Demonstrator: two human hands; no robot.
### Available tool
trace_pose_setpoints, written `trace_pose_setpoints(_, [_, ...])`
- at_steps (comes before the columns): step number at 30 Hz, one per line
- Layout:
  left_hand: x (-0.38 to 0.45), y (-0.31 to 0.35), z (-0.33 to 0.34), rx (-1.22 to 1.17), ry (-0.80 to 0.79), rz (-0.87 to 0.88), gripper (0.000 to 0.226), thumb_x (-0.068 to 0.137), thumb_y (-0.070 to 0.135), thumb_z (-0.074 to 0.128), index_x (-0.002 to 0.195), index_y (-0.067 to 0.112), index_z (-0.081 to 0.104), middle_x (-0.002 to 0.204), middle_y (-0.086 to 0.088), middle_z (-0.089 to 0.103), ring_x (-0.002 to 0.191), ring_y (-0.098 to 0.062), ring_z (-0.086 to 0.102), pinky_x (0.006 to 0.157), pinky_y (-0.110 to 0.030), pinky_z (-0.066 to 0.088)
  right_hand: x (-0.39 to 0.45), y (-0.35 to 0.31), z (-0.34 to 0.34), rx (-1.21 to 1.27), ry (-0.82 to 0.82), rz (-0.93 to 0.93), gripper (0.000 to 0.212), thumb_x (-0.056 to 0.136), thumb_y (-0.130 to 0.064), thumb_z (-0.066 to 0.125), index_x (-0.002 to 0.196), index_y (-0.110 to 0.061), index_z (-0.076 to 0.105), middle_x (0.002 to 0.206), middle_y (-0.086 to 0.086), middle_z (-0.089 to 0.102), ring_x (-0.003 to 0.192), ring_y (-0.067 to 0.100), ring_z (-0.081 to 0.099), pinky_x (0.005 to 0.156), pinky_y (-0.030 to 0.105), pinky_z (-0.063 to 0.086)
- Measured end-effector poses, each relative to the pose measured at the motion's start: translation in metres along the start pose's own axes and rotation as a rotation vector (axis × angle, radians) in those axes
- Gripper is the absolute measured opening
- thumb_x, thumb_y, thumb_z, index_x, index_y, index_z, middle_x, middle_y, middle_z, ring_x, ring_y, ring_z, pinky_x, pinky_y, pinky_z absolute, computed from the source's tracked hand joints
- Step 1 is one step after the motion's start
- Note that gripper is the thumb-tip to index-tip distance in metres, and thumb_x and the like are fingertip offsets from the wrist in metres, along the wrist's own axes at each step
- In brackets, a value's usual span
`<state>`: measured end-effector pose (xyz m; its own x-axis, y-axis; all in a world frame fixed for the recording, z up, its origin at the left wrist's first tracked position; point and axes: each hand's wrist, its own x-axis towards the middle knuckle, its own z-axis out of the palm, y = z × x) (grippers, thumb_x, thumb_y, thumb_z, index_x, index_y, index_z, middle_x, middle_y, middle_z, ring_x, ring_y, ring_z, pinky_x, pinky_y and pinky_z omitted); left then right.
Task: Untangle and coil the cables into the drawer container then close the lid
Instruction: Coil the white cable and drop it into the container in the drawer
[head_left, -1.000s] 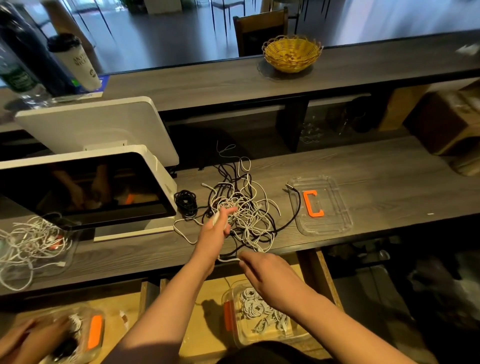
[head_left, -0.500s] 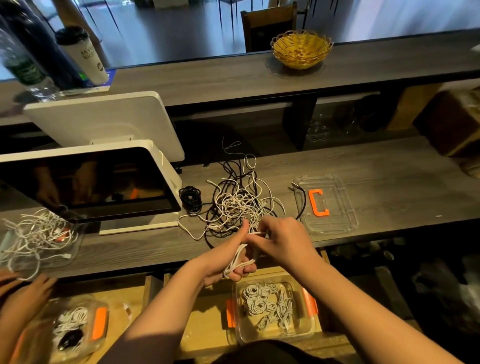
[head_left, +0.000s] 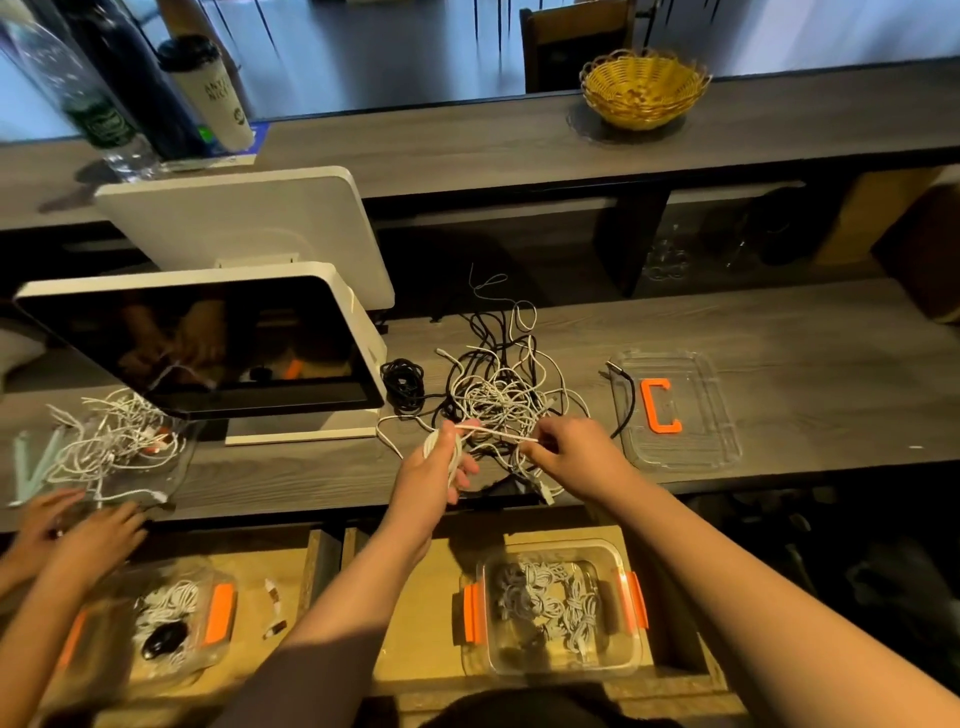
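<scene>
Since half a second ago we have lifted both hands off the drawer edge and spread them apart, so a short run of white cable (head_left: 493, 432) now stretches taut between them. Nearest us, below both hands, the clear drawer container (head_left: 556, 608) with orange clips holds several finished white coils. Our left hand (head_left: 436, 467) is curled round a small bundle of loops; our right hand (head_left: 569, 449) pinches the free run just beside it. We judge this cable light, limp and a little springy, likely to slip loose unless the thumb clamps the loops, so the best hold is on the bundle itself and close to the feeding end. Just beyond our fingers lies the tangle (head_left: 498, 395), thin white cords knotted with black ones. Beyond our right hand sits the clear lid (head_left: 722, 415), off the container.
</scene>
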<state>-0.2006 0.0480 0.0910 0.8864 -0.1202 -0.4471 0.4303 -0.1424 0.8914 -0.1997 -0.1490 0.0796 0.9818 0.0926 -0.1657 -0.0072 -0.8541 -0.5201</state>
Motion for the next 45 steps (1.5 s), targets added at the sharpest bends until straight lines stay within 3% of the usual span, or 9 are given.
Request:
trace_pose_setpoints(5, [-0.008, 0.005, -0.001, -0.183, 0.034, 0.11, 0.044, 0.107, 0.045, 0.029, 0.125, 0.029, 0.065, 0.105, -0.005, 0.074, 0.085, -0.012, 0.066, 0.065, -0.024, 0.049, 0.02, 0.027, 0.019, -0.068, -0.026, 0.096, 0.014, 0.096, -0.033, 0.058, 0.095, -0.02, 0.064, 0.1, 0.004, 0.065, 0.103, 0.019, 0.055, 0.088, 0.038, 0.045])
trace_pose_setpoints(8, [-0.01, 0.01, -0.002, -0.364, 0.021, 0.089, 0.048, 0.106, 0.047, 0.028, 0.121, 0.024, 0.067, 0.109, -0.004, 0.073, 0.087, -0.009, 0.066, 0.061, -0.022, 0.047, 0.023, 0.038, 0.016, 0.212, -0.024, 0.229, 0.024, 0.098, -0.033, 0.059, 0.087, -0.011, 0.061, 0.082, 0.004, 0.063, 0.075, 0.018, 0.056, 0.064, 0.03, 0.043])
trace_pose_setpoints(13, [-0.007, 0.015, -0.001, -0.552, 0.02, 0.043, 0.054, 0.106, 0.051, 0.027, 0.094, 0.013, 0.064, 0.115, -0.012, 0.073, 0.105, -0.021, 0.065, 0.053, -0.021, 0.04, 0.014, 0.042, 0.003, 0.468, 0.07, 0.222, 0.033, 0.092, -0.041, 0.066, 0.078, -0.011, 0.062, 0.068, 0.007, 0.06, 0.063, 0.015, 0.054, 0.061, 0.033, 0.045])
trace_pose_setpoints(17, [-0.005, 0.019, 0.004, -0.607, -0.031, 0.065, 0.053, 0.107, 0.05, 0.024, 0.081, 0.013, 0.051, 0.082, -0.013, 0.071, 0.095, -0.023, 0.071, 0.044, -0.021, 0.028, 0.011, 0.039, -0.015, 0.557, 0.162, 0.207, 0.036, 0.089, -0.039, 0.07, 0.08, -0.006, 0.061, 0.065, 0.003, 0.059, 0.054, 0.004, 0.05, 0.05, 0.019, 0.042])
trace_pose_setpoints(23, [0.003, 0.026, 0.022, -0.111, -0.008, 0.074, 0.048, 0.104, 0.053, 0.036, 0.082, 0.016, 0.056, 0.055, 0.005, 0.038, 0.053, -0.012, 0.044, 0.043, -0.018, 0.029, 0.012, 0.036, -0.04, 0.578, 0.256, 0.135, 0.019, 0.084, -0.02, 0.077, 0.078, -0.013, 0.061, 0.074, 0.001, 0.064, 0.063, 0.004, 0.057, 0.06, 0.024, 0.047])
trace_pose_setpoints(28, [0.012, 0.038, 0.037, 0.528, -0.196, 0.207, 0.022, 0.1, 0.051, 0.051, 0.1, 0.037, 0.068, 0.075, 0.003, 0.065, 0.067, -0.016, 0.059, 0.065, -0.032, 0.049, 0.016, 0.028, -0.06, 0.518, 0.344, 0.046, 0.008, 0.088, -0.02, 0.072, 0.086, -0.02, 0.064, 0.084, 0.001, 0.068, 0.08, 0.018, 0.065, 0.071, 0.033, 0.054])
trace_pose_setpoints(34, [0.015, 0.044, 0.051, 0.528, -0.231, 0.164, 0.023, 0.096, 0.04, 0.064, 0.08, 0.024, 0.064, 0.07, 0.004, 0.062, 0.064, -0.015, 0.054, 0.064, -0.032, 0.045, 0.03, 0.04, -0.066, 0.548, 0.372, 0.132, 0.012, 0.096, -0.027, 0.063, 0.088, -0.019, 0.065, 0.077, 0.001, 0.065, 0.074, 0.022, 0.063, 0.069, 0.039, 0.052])
trace_pose_setpoints(41, [0.019, 0.035, 0.041, 0.345, -0.114, 0.185, 0.027, 0.1, 0.038, 0.057, 0.082, 0.026, 0.074, 0.064, -0.003, 0.059, 0.061, -0.011, 0.048, 0.063, -0.028, 0.037, 0.041, 0.059, -0.069, 0.431, 0.104, 0.26, 0.013, 0.098, -0.017, 0.058, 0.086, -0.021, 0.062, 0.092, 0.01, 0.068, 0.072, 0.022, 0.067, 0.066, 0.038, 0.058])
trace_pose_setpoints(45, [0.015, 0.033, 0.037, 0.286, -0.153, 0.202, 0.037, 0.106, 0.042, 0.04, 0.102, 0.033, 0.075, 0.06, 0.007, 0.042, 0.059, -0.01, 0.041, 0.064, -0.027, 0.037, 0.032, 0.059, -0.07, 0.061, -0.239, 0.238, 0.037, 0.096, 0.004, 0.048, 0.121, -0.019, 0.063, 0.126, 0.004, 0.06, 0.094, 0.021, 0.066, 0.072, 0.029, 0.055])
